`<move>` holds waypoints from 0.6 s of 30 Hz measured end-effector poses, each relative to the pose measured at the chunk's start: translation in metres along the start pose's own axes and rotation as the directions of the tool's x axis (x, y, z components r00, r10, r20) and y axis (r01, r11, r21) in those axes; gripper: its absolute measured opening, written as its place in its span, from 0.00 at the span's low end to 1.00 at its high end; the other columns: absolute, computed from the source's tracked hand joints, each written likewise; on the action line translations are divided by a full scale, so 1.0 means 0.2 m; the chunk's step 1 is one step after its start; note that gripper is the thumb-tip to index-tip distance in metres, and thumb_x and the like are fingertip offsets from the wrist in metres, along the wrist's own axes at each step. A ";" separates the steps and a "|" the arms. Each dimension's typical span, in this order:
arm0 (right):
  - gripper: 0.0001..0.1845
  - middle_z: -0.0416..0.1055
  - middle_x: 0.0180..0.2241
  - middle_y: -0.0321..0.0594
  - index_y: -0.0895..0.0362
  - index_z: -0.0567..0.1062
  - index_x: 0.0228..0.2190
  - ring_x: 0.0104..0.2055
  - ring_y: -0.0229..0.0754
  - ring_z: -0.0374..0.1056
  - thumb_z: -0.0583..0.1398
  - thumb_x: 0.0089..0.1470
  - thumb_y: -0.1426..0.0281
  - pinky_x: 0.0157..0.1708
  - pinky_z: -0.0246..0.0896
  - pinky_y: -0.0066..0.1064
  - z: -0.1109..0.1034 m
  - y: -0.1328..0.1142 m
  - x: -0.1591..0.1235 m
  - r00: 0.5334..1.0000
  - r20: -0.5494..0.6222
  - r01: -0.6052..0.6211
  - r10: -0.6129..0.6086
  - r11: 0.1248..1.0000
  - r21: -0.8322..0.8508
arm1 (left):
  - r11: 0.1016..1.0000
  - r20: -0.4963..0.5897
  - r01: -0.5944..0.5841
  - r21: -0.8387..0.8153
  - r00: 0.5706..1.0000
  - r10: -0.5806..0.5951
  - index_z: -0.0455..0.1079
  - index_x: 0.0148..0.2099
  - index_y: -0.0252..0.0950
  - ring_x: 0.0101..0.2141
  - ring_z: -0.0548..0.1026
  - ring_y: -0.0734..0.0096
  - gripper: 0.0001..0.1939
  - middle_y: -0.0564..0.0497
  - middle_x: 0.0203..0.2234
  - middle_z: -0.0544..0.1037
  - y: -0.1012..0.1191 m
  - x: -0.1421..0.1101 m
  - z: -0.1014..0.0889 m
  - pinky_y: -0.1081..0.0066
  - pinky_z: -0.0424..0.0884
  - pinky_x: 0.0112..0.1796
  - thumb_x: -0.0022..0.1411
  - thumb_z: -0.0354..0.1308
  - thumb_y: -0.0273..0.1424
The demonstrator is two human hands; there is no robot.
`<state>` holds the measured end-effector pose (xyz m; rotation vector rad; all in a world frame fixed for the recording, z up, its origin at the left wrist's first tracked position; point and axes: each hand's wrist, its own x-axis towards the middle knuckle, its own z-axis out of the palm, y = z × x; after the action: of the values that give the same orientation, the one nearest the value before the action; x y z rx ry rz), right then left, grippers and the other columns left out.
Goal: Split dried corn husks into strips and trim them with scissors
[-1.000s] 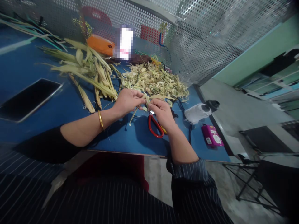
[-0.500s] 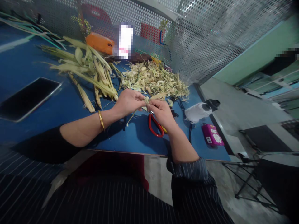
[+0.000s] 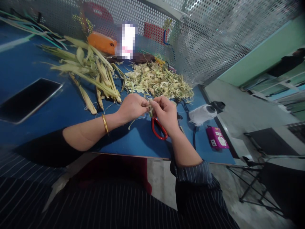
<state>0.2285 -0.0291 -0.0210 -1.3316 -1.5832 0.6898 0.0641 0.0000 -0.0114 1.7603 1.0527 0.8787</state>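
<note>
Between my fingertips is a small piece of pale green corn husk (image 3: pixel 150 110), pinched from both sides. My left hand (image 3: pixel 133 107), a gold bangle on its wrist, closes on the husk with thumb and fingers. My right hand (image 3: pixel 165 113) grips the same piece from the right, its fingers bent round and partly hiding it. Just below my right hand lie red-handled scissors (image 3: pixel 159 129) on the blue table (image 3: pixel 119 140); their blades are mostly hidden. Beyond my hands spreads a heap of husk scraps (image 3: pixel 162 81).
Long dried husks (image 3: pixel 95 73) lie left of the heap. A dark phone (image 3: pixel 30 100) rests farther left. On the right are a white thread spool (image 3: pixel 201 115) and a purple packet (image 3: pixel 217 137). A perforated metal screen (image 3: pixel 197 41) borders the back; an orange packet (image 3: pixel 102 43) is near it.
My right hand has turned so its fingers now curl higher over the husk piece. The husk's lower end hangs down between my hands. The scissors stay where they were.
</note>
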 end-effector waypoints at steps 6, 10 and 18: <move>0.14 0.59 0.16 0.28 0.54 0.68 0.23 0.17 0.31 0.52 0.63 0.52 0.61 0.19 0.46 0.28 -0.01 -0.02 0.01 0.995 0.022 -0.100 0.097 0.983 0.156 | 0.949 0.102 -0.179 0.258 0.982 0.157 0.69 0.15 0.36 0.18 0.65 0.76 0.13 0.54 0.12 0.71 0.01 -0.01 0.01 0.74 0.53 0.23 0.50 0.58 0.25; 0.14 0.65 0.21 0.30 0.53 0.67 0.26 0.16 0.31 0.55 0.59 0.57 0.58 0.18 0.48 0.28 -0.02 -0.05 0.00 0.992 -0.123 -0.019 0.044 0.981 0.194 | 0.978 0.235 -0.133 0.161 0.968 0.093 0.75 0.20 0.36 0.20 0.72 0.73 0.09 0.54 0.13 0.73 -0.01 0.01 0.01 0.75 0.60 0.24 0.50 0.59 0.25; 0.12 0.70 0.25 0.34 0.52 0.67 0.29 0.28 0.37 0.67 0.56 0.61 0.58 0.36 0.63 0.32 -0.05 -0.09 -0.01 0.964 -0.224 0.163 -0.142 0.983 0.080 | 0.999 0.450 -0.037 -0.041 0.892 0.051 0.77 0.21 0.35 0.20 0.73 0.74 0.08 0.51 0.16 0.76 -0.02 0.02 -0.02 0.77 0.65 0.23 0.50 0.61 0.25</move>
<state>0.2286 -0.0379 -0.0024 -1.1575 -1.4392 0.5022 0.0612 0.0067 -0.0126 1.8482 0.6897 0.4687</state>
